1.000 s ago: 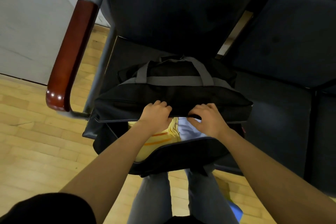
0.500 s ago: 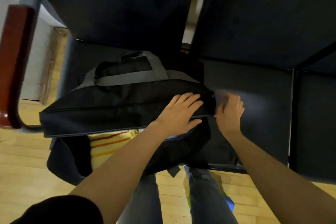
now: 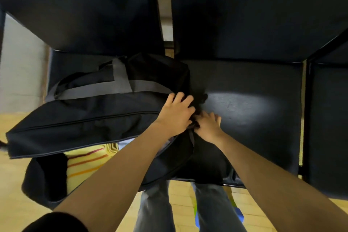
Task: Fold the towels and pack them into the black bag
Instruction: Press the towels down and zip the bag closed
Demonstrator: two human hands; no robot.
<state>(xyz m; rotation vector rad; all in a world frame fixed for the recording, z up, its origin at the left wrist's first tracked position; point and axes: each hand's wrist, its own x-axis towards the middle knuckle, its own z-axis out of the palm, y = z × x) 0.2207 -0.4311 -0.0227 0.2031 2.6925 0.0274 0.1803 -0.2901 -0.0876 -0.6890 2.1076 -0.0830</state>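
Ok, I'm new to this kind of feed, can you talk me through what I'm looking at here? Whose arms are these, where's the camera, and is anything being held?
There is no machine here: the two bare arms belong to a person, and the single camera sits on their head, looking forward and down. So you see what they see.

A black bag lies on a dark chair seat, with grey straps on top. Its near side gapes open, and a yellow striped towel shows inside, with a paler cloth beside it.

The left hand rests on the bag's right end, fingers spread. The right hand sits just beside it at the bag's corner; its grip seems to be on something small there, perhaps a zip pull, but that spot is too dark and blurred to tell.

Below are the person's legs in jeans and a wooden floor.
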